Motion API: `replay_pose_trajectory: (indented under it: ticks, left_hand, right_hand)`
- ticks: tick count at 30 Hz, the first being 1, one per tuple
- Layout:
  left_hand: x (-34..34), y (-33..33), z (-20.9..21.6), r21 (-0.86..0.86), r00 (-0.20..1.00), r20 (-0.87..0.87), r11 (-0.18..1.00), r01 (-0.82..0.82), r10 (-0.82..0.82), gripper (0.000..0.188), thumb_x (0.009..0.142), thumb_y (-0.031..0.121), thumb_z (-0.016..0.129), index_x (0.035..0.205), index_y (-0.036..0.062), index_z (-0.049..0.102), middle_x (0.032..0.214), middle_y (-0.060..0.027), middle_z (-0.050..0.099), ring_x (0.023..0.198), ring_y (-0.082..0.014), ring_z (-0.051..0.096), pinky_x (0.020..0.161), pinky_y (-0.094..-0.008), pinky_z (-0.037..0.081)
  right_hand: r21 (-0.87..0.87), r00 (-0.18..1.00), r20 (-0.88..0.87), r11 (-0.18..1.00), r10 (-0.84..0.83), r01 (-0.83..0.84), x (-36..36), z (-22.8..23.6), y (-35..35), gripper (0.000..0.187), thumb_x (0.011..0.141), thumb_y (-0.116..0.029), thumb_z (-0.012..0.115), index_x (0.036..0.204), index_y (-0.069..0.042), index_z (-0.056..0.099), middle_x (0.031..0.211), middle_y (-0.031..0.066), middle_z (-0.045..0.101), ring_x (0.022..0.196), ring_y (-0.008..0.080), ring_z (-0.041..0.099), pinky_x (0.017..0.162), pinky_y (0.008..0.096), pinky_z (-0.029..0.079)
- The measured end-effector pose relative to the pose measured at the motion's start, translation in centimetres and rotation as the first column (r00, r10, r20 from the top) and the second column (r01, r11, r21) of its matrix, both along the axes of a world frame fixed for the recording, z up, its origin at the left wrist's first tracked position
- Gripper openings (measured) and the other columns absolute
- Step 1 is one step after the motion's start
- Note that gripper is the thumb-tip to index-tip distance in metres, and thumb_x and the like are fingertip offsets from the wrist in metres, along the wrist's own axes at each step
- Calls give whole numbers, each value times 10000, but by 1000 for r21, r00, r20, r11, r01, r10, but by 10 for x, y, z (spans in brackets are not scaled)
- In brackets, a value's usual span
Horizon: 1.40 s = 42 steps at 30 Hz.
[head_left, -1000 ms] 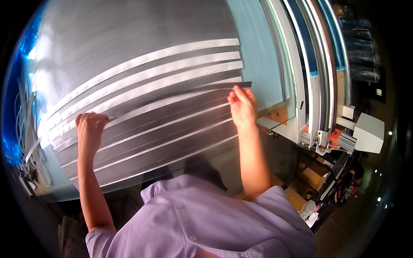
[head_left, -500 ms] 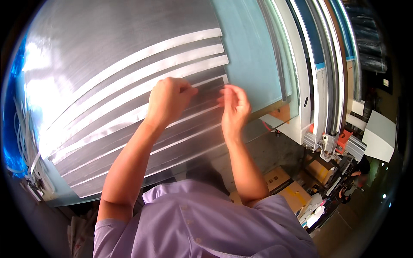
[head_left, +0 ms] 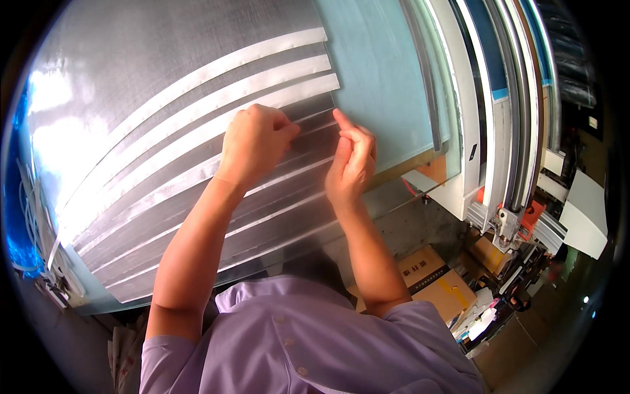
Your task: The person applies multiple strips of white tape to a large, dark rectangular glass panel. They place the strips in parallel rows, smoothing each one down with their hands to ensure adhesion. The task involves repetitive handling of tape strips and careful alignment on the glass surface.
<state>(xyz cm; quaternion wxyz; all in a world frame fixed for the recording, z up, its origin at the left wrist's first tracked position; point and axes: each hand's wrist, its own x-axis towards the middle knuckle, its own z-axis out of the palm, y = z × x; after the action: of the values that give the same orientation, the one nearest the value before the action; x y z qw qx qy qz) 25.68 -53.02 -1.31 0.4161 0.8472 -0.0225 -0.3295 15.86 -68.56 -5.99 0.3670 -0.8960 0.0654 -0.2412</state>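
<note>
A large silvery-grey sheet [head_left: 151, 59] lies on a pale teal table [head_left: 384, 79]. Several long white strips [head_left: 216, 69] run across it side by side, with narrower pale strips [head_left: 275, 226] lower down. My left hand [head_left: 254, 141] is curled over the sheet near its right edge, fingertips pinched at one of the strips. My right hand [head_left: 351, 161] is just to the right of it, thumb and fingers pinched together at the same strip's end and the index finger raised. What lies between the fingertips is hidden.
White and grey machine rails [head_left: 489, 125] run along the table's right side. Below them on the floor stand a cardboard box [head_left: 430, 276] and assorted clutter [head_left: 499, 289]. Blue film [head_left: 20, 223] and loose white offcuts [head_left: 56, 262] hang at the left edge.
My left hand has travelled from the sheet's left side to the right edge beside my right hand. Both hands have since drawn close and pinched at a strip's end.
</note>
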Motion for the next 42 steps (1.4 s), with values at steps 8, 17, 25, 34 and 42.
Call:
replay_pose_trajectory:
  ticks: [8,17,25,34,42]
  left_hand:
    - [5,1,5,4,998,-34,999,44,-44,208,898,146,679,788,-26,721,631,-78,680,580,-111,646,580,-269,504]
    - [7,1,5,16,997,-31,997,70,-69,220,898,156,673,770,-17,719,617,-69,672,557,-108,622,563,-272,486]
    - [-11,9,7,228,928,339,971,78,-154,234,867,228,729,778,14,697,587,-96,626,513,-221,597,548,-334,460]
    - [-32,105,14,265,966,257,960,-90,19,252,856,249,741,751,31,667,623,-128,624,566,-316,582,557,-388,454]
    - [-38,112,6,299,955,297,947,-116,23,270,854,261,750,744,24,681,605,-116,620,535,-277,567,531,-368,438]
  right_hand:
    - [-8,1000,10,1000,14,-14,1,-2,0,50,998,-43,521,1044,-24,528,1253,122,674,962,287,567,852,369,462]
    - [0,1000,5,1000,-15,15,2,-1,3,161,985,-21,533,1139,-21,578,1131,130,663,942,281,560,834,367,465]
    - [-133,997,-45,989,-66,60,5,2,8,32,1006,-17,486,990,-22,513,1179,103,717,964,252,567,870,348,452]
    - [-177,997,-11,982,-73,70,6,-2,10,243,938,12,594,1178,-7,631,1044,71,690,922,266,557,857,382,442]
    - [-228,996,-28,971,-85,77,7,0,13,44,966,17,537,992,-19,535,1169,77,725,927,254,546,853,347,452]
